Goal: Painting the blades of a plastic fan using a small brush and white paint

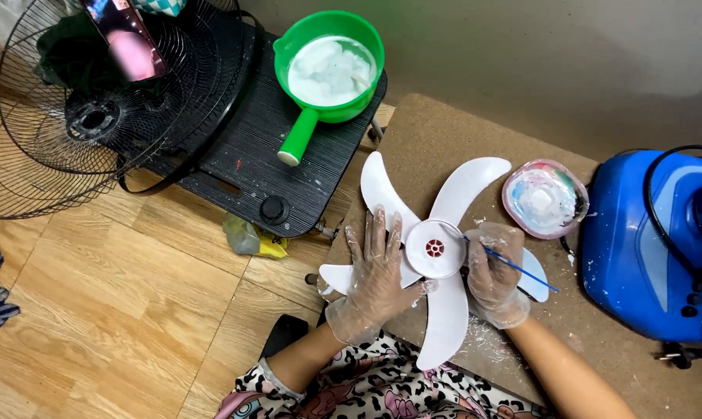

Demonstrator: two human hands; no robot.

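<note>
Green saucepan (331, 70), pink bowl (543, 199) beside fan blade (436, 248)

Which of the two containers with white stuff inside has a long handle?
The green pot on the black stand has the long handle. The small pinkish bowl, on the brown board beside the blue machine, has none.

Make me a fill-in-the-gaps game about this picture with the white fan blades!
1. The left hand lies flat on the white fan blade piece, which has ___ blades.
2. The right hand holds a thin ___ brush.
3. The pot with white stuff inside is coloured ___.
4. Both hands wear clear plastic ___.

Missing words: five; blue; green; gloves
</note>
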